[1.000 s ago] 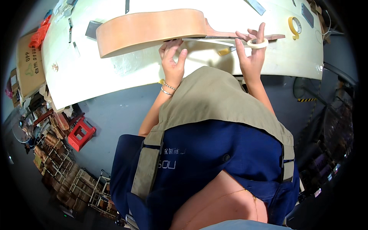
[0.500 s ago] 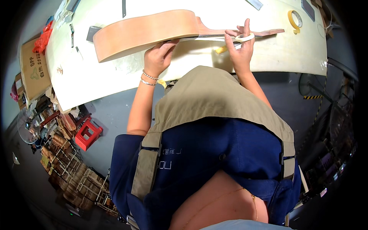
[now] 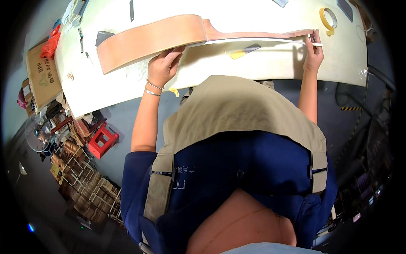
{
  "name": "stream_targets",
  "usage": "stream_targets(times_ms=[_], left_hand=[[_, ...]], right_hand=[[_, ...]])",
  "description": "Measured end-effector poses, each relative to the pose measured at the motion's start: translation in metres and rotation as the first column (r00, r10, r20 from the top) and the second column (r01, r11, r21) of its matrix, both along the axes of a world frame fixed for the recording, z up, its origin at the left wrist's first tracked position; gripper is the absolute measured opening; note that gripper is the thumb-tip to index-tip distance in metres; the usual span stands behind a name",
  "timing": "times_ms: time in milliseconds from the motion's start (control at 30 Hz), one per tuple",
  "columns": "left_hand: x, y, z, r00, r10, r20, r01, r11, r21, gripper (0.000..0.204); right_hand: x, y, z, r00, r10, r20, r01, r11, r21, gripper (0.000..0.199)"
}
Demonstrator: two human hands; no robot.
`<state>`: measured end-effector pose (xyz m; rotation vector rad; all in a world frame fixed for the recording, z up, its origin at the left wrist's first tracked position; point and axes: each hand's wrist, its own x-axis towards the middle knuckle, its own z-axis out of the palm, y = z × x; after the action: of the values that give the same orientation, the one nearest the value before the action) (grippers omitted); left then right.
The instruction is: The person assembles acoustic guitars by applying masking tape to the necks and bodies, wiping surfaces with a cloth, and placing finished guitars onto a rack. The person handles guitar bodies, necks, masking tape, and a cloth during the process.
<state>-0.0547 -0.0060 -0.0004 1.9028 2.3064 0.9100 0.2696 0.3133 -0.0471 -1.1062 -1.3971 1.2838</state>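
1. Grip-wise, the right hand [image 3: 313, 55] at 2 o'clock was closed on some white tape [image 3: 319, 44], thumb and fingers right up by the headstock [image 3: 299, 33].
2. Left hand [image 3: 163, 67] sat at 11 o'clock with its fingers up against the near lower edge of the body. Fingertips were hidden, so can't tell if it was actually gripping anything.
3. Main thing was a wooden guitar [image 3: 152, 40] resting on its side, body at 11 o'clock, neck running over to between 1 and 2. A white strip ran along the neck's near edge toward the right hand.
4. Scraper [image 3: 245, 51] with a yellow handle lay at 1 o'clock, just below the neck, and a yellow tape roll [image 3: 328, 19] was further out, between 1 and 2.
5. All that was on a pale table [image 3: 127, 89]. Beyond it: cardboard box [image 3: 42, 74] between 9 and 10, red stool [image 3: 98, 146] near 9.
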Motion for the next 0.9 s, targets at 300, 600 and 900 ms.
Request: stream_targets(times_ms=[300, 600, 900], left_hand=[[0.02, 0.015, 0.008, 0.994, -0.043, -0.099, 0.043, 0.999, 0.001, 0.032], [0.042, 0.034, 0.011, 0.931, -0.164, -0.326, 0.102, 0.975, -0.199, 0.058], [0.062, 0.048, 0.016, 0.973, -0.16, -0.165, 0.111, 0.956, -0.272, 0.061]], right_hand=[[-0.002, -0.001, -0.012, 0.999, -0.006, -0.043, 0.007, 1.0, 0.026, 0.054], [-0.002, -0.001, -0.016, 0.998, -0.001, -0.06, 0.003, 0.999, 0.034, 0.052], [-0.002, -0.002, -0.022, 0.999, -0.008, -0.031, 0.01, 0.997, 0.075, 0.052]])
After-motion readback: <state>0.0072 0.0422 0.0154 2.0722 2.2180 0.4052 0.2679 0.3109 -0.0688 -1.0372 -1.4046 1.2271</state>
